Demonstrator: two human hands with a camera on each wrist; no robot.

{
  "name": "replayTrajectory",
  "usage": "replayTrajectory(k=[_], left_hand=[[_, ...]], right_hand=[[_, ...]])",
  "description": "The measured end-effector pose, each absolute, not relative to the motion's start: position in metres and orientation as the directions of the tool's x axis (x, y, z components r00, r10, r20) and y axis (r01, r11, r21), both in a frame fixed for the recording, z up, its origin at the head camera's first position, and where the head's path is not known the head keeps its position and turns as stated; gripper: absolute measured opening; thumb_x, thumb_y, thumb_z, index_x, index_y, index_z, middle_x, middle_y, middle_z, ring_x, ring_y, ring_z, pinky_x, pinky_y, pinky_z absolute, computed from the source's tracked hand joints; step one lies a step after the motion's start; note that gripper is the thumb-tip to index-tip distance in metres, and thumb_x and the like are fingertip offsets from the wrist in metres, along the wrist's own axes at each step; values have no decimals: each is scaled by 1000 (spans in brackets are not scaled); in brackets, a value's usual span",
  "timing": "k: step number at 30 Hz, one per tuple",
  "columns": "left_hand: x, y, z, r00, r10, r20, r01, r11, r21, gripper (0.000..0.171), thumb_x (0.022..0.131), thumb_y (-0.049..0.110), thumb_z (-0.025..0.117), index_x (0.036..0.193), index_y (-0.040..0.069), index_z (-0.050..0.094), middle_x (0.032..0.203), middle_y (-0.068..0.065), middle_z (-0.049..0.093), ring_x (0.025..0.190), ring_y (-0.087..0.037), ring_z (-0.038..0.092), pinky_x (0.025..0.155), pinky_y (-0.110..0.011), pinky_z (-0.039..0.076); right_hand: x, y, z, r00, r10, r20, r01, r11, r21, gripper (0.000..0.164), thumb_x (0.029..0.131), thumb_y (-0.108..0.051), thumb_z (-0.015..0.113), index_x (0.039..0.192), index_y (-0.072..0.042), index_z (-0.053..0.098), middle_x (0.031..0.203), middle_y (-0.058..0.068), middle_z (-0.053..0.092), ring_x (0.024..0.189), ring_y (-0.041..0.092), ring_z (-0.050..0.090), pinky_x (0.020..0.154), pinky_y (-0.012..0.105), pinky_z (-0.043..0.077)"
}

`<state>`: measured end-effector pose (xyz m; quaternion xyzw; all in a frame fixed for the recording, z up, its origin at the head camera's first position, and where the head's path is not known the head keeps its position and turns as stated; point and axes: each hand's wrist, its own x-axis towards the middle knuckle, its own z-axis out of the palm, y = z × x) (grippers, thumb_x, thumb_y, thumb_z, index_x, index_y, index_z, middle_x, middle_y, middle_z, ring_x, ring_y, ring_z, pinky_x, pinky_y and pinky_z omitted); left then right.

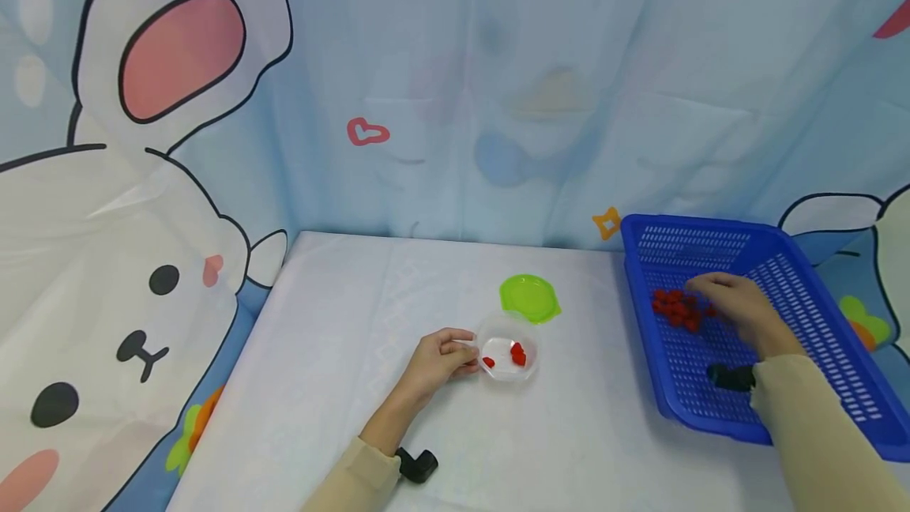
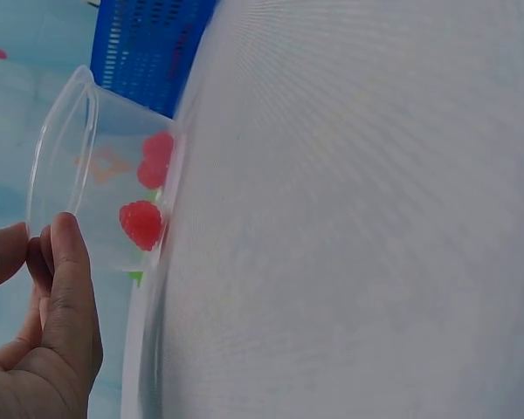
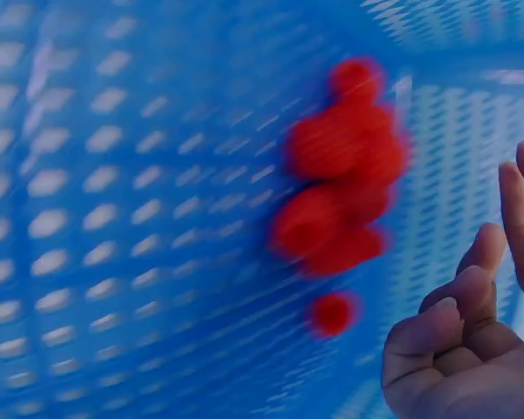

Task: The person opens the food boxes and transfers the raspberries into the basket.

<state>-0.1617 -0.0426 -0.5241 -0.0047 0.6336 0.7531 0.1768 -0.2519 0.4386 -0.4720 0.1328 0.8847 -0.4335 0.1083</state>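
Note:
On the white table, a clear plastic container point(image 1: 502, 348) holds a few red raspberries point(image 1: 519, 354), seen through its wall in the left wrist view. My left hand point(image 1: 437, 366) pinches the container's rim between thumb and fingers point(image 2: 68, 262). A blue perforated basket point(image 1: 711, 427) has a small pile of red raspberries point(image 1: 675, 309) on its floor. Inside it, my right hand point(image 1: 739, 310) is just beside the pile. In the right wrist view its fingers point(image 3: 485, 305) are loosely bent and apart from the blurred raspberries point(image 3: 341, 166), with no berry visible between them.
Just behind the container lies a bright green lid point(image 1: 529, 299) on the white tablecloth point(image 1: 355, 299). The basket's raised walls surround the right hand. A blue cartoon-printed curtain point(image 1: 441, 85) hangs along the table's back edge.

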Motion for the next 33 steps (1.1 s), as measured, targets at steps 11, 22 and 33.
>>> replayTrajectory(k=[11, 22, 33], left_hand=[[-160, -42, -522, -939, 260, -224, -272, -165, 948, 31, 94, -1, 67, 123, -9, 59, 94, -13, 70, 82, -19, 70, 80, -34, 60], [-159, -42, -522, -939, 260, -226, -275, -171, 946, 32, 94, -1, 67, 124, -9, 58, 101, -23, 68, 81, -18, 69, 81, -35, 60], [-159, -42, -523, -939, 266, -220, -271, -175, 946, 34, 94, 0, 67, 125, -10, 58, 93, -14, 70, 82, -18, 69, 81, -35, 60]], right_hand=[[-225, 366, -404, -995, -37, -92, 49, 625, -779, 62, 96, -56, 59, 136, -9, 59, 140, 12, 48, 120, 31, 44, 87, 47, 45], [-202, 282, -388, -971, -237, 10, -152, 589, -794, 36, 98, -36, 67, 123, -10, 69, 112, 11, 64, 82, 19, 60, 66, 34, 52], [-203, 222, -430, -900, -432, -58, -192, 511, -838, 25, 94, -24, 73, 114, -8, 72, 100, 4, 68, 92, 24, 62, 80, 38, 54]])
